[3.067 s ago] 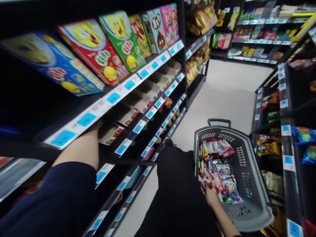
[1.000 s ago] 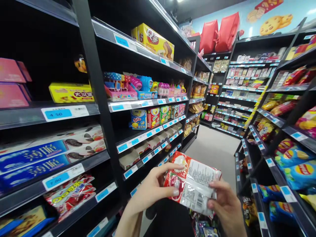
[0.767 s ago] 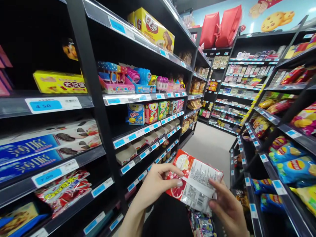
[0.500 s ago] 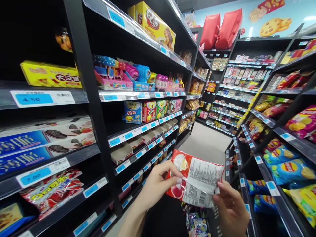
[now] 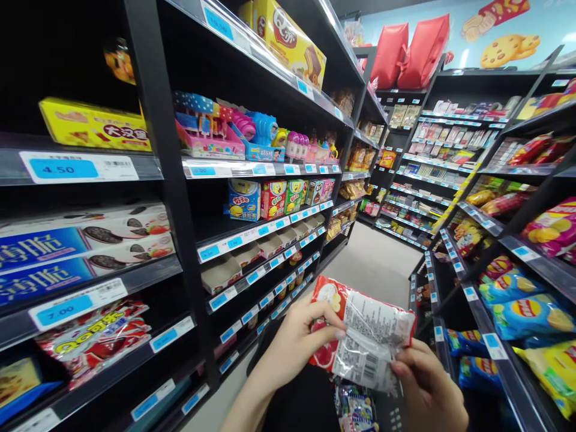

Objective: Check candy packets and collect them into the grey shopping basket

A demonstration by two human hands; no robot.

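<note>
I see both hands low in the aisle, sharing one red snack packet (image 5: 360,333) held back side up, white printed label and barcode facing me. Left hand (image 5: 294,348) pinches the packet's left edge, thumb on top, fingers curled under. Right hand (image 5: 423,384) grips its lower right corner, fingers closed on the foil. Packet is tilted, top edge away from me, mid-air between the two shelf runs.

Just below the packet: a heap of wrapped sweets (image 5: 357,411), partly cut off by the frame edge; I cannot tell what holds them. Dark clothing (image 5: 301,396) sits under the left wrist.

Left side, close: black shelving upright (image 5: 166,198) with blue price tags (image 5: 58,169) along the edges. Yellow box (image 5: 92,126) above, cookie boxes (image 5: 85,240) one shelf down, red bags (image 5: 96,342) below that. Further along, toy candy packs (image 5: 234,129), cartoon snack boxes (image 5: 270,198), open cardboard trays (image 5: 222,273).

Right side: chip bags (image 5: 524,306) on black shelves, near the right hand but apart. Aisle floor (image 5: 378,264) runs ahead to a back shelf wall (image 5: 432,156); two big red bags (image 5: 409,51) sit on top.
</note>
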